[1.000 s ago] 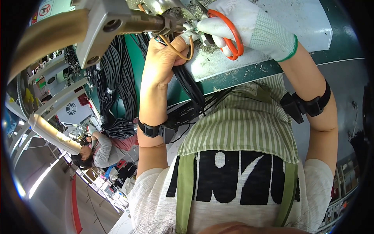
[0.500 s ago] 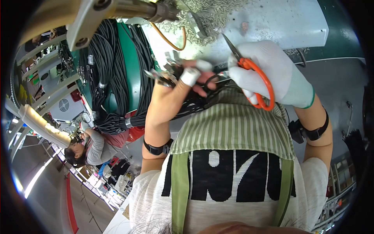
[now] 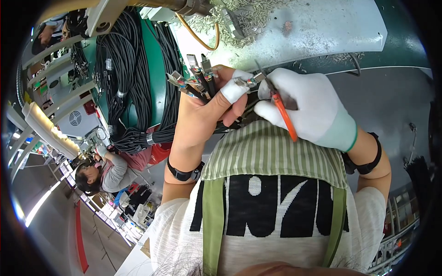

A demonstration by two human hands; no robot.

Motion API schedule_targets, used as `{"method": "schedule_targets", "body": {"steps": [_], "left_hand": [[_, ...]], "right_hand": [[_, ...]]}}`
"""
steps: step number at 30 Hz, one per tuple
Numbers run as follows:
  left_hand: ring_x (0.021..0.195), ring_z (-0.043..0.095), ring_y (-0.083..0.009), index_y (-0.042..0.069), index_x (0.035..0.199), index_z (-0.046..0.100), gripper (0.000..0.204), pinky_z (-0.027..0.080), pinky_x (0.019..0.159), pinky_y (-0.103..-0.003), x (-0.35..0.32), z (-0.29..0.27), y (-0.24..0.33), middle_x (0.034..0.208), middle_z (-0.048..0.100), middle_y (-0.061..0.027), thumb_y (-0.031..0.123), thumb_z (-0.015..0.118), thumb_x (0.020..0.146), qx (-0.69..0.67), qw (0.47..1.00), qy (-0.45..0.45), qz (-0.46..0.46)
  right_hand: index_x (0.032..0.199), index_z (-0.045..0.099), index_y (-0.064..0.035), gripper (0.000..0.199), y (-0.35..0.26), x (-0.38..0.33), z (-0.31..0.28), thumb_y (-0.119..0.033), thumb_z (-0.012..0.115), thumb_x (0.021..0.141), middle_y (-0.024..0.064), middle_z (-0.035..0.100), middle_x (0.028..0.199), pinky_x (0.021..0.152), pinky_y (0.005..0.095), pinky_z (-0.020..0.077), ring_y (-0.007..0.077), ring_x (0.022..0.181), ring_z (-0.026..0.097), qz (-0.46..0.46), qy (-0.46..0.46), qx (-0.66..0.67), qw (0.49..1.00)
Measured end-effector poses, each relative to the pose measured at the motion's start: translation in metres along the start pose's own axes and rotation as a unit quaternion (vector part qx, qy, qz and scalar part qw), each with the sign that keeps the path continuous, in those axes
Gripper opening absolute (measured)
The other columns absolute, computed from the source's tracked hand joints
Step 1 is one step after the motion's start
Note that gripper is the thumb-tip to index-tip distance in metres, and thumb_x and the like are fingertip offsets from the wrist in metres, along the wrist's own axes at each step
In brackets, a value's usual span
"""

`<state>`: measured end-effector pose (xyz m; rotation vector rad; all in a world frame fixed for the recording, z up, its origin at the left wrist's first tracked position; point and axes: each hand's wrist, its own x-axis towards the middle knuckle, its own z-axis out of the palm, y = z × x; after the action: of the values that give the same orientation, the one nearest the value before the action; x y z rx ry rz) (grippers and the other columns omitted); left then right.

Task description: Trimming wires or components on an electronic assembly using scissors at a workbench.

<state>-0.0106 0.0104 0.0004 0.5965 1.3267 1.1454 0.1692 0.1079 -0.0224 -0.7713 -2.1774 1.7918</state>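
My left hand (image 3: 198, 108) is bare apart from white coverings on the thumb and a fingertip. Its fingers are closed around several black cables (image 3: 212, 86) with small metal connectors at their ends. One connector (image 3: 256, 79) pokes out at the thumb tip, coloured wires showing behind it. My right hand (image 3: 317, 103), in a white knitted glove, is closed on orange-handled scissors (image 3: 284, 116). Their dark blades point up and away, right beside that connector; whether they touch it I cannot tell. The right thumb and fingertips are close to the connector.
Many small pale bits (image 3: 258, 23) lie heaped on a white board (image 3: 322, 32). Bundled black cables (image 3: 124, 69) cover the green table at left. A metal machine arm (image 3: 152, 5) and orange tube (image 3: 202, 43) hang above. A co-worker (image 3: 113, 170) sits at far left.
My right hand has come nearer my body and turned the scissors; their blades are now beside the connector. My left hand, blurred before, has steadied, with one connector sticking out toward the right hand.
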Motion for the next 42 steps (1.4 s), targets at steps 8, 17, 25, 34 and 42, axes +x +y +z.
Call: {"method": "schedule_targets", "body": {"steps": [8,17,25,34,42], "left_hand": [[0.041,0.035,-0.0041,-0.003,0.096,0.059,0.011,0.024,0.039,-0.02,-0.001,-0.005,0.007,0.055,0.046,0.0001,0.005,0.056,0.089,-0.05,0.995,-0.05,-0.077],[0.036,0.024,-0.0017,-0.009,0.096,0.053,0.019,0.017,0.035,-0.019,0.001,-0.004,0.002,0.049,0.037,0.004,0.009,0.052,0.088,-0.013,0.986,-0.109,-0.124],[0.037,0.026,-0.0015,-0.009,0.096,0.054,0.02,0.017,0.035,-0.019,0.005,-0.002,-0.001,0.049,0.037,0.0042,0.009,0.053,0.088,-0.015,0.984,-0.099,-0.146],[0.047,0.043,-0.0051,-0.002,0.1,0.061,0.015,0.031,0.04,-0.019,0.001,0.003,-0.002,0.064,0.055,-0.0028,0.008,0.056,0.09,-0.017,0.981,-0.151,-0.117],[0.059,0.056,-0.0098,-0.002,0.107,0.057,0.02,0.046,0.048,-0.023,0.004,0.006,0.007,0.087,0.066,-0.0093,0.007,0.058,0.089,0.104,0.986,-0.11,-0.072]], "right_hand": [[0.075,0.06,-0.0006,0.019,-0.018,-0.001,-0.044,-0.018,0.064,0.082,0.0052,0.059,0.058,0.042,0.0221,0.0402,0.0098,0.043,0.054,0.143,-0.241,0.15,0.948],[0.072,0.066,-0.0023,0.023,-0.019,-0.003,-0.05,-0.023,0.063,0.082,0.0037,0.058,0.054,0.037,0.0201,0.0378,0.0098,0.037,0.051,0.23,-0.311,0.095,0.917],[0.076,0.066,-0.0026,0.023,0.014,-0.003,-0.03,-0.026,0.068,0.077,0.0035,0.056,0.053,0.044,0.0233,0.0391,0.0102,0.044,0.051,-0.137,-0.351,0.021,0.926],[0.083,0.063,-0.0049,0.022,-0.02,-0.02,-0.042,-0.026,0.066,0.077,0.0047,0.055,0.057,0.047,0.0264,0.0392,0.014,0.047,0.051,0.07,-0.05,-0.029,0.996],[0.084,0.06,-0.0037,0.017,-0.006,-0.02,-0.035,-0.019,0.063,0.079,0.0055,0.052,0.055,0.049,0.0281,0.0415,0.0151,0.046,0.051,-0.002,0.007,-0.213,0.977]]}}
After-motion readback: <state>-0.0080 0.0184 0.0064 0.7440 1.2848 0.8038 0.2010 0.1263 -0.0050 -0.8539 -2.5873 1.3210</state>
